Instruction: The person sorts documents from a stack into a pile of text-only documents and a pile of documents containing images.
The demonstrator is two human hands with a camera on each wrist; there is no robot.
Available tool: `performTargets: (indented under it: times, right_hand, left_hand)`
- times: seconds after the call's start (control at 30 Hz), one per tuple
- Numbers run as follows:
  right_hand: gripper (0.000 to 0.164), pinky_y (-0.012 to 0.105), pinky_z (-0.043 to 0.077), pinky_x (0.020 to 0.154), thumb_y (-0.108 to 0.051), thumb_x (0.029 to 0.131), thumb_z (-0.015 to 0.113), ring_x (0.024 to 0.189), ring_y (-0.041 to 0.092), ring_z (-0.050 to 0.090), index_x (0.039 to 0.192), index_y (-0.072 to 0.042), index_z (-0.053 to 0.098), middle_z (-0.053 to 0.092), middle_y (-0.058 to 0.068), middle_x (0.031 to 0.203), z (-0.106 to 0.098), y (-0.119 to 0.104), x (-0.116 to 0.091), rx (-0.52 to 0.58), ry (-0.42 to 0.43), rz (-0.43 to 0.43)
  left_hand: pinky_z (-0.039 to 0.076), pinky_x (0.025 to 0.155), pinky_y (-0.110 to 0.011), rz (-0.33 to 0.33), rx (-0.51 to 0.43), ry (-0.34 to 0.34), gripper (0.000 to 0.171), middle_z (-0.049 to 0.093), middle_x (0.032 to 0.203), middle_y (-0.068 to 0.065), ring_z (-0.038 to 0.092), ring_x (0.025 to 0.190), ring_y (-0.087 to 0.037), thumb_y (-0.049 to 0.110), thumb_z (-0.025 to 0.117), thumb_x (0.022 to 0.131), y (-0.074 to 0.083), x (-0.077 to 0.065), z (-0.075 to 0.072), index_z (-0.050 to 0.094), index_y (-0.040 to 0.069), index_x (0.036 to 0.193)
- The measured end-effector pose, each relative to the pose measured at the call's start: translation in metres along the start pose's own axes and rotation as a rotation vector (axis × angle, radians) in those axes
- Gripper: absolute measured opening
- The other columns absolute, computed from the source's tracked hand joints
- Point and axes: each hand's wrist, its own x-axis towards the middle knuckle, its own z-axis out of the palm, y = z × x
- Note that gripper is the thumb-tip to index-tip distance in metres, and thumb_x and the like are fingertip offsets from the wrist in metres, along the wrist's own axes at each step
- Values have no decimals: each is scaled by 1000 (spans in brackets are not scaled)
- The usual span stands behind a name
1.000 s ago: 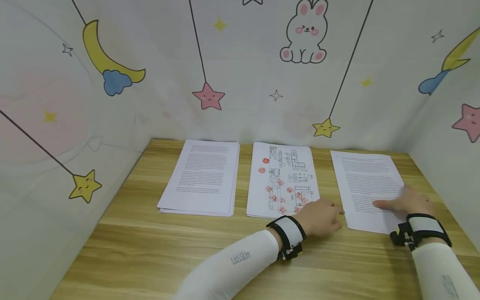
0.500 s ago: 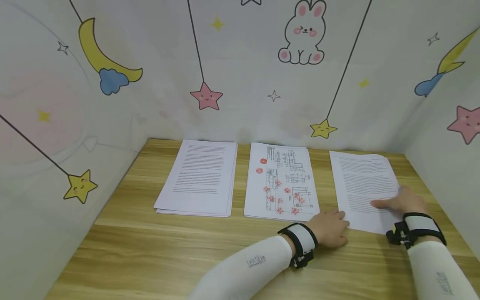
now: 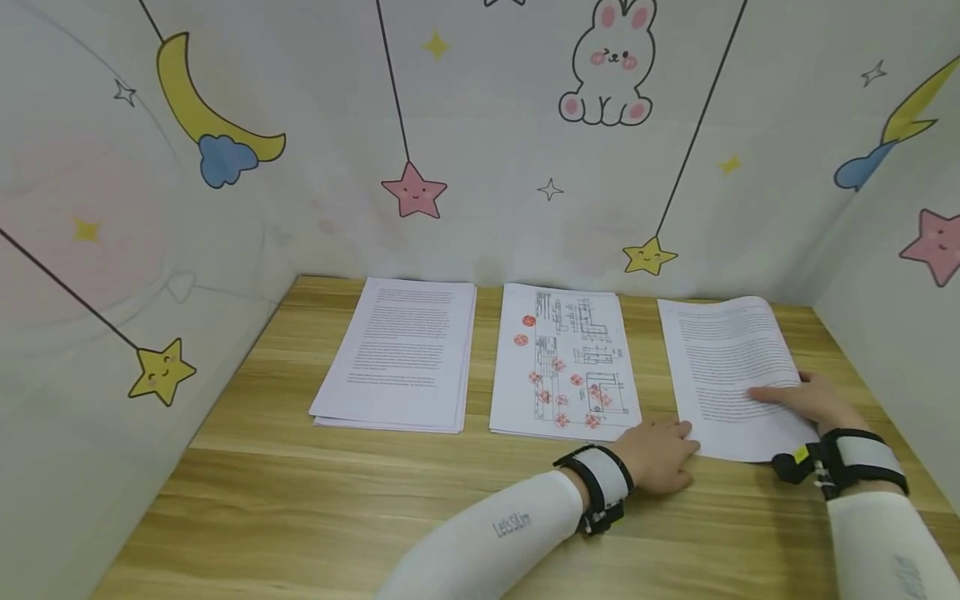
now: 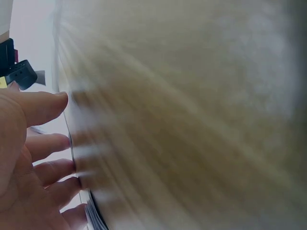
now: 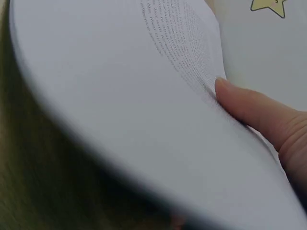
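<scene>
A printed sheet of paper (image 3: pixel 723 358) lies at the right of the table, its right side lifted and curved. My right hand (image 3: pixel 817 402) pinches that right edge, the thumb (image 5: pixel 254 108) on the printed face and the other fingers mostly hidden beneath. In the right wrist view the paper (image 5: pixel 110 91) bows up off the table. My left hand (image 3: pixel 654 457) rests at the sheet's lower left corner, its fingertips touching the edge. Its fingers (image 4: pixel 53 170) look spread and fairly straight in the left wrist view.
Left of the sheet lies a stack with a technical drawing and red stamps (image 3: pixel 562 358), close to my left hand. Another stack of printed text (image 3: pixel 397 358) lies further left. The wooden table (image 3: pixel 300 500) ends at a patterned cloth wall (image 3: pixel 495 217).
My left hand has moved right to the sheet's lower left corner and stayed there. My right hand has taken the sheet's right edge and raised it, so the paper now bends.
</scene>
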Motion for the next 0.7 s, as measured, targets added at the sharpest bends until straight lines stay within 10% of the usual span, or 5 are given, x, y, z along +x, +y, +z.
performTargets:
  times: [0.53, 0.7]
  right_hand:
    - [88, 33, 54, 65, -46, 96, 55, 71, 12, 61, 153, 9, 18, 59, -9, 76, -17, 36, 3, 221, 72, 151]
    - [82, 38, 48, 74, -41, 100, 52, 99, 32, 56, 154, 8, 14, 54, 31, 128, -19, 44, 3, 156, 103, 143]
  left_hand:
    - [21, 123, -22, -13, -12, -8, 51, 27, 162, 18, 22, 152, -1, 48, 47, 100, 0, 3, 2, 41, 38, 150]
    - [22, 123, -22, -5, -20, -7, 50, 28, 162, 17, 23, 151, -1, 48, 47, 100, -1, 3, 2, 43, 36, 149]
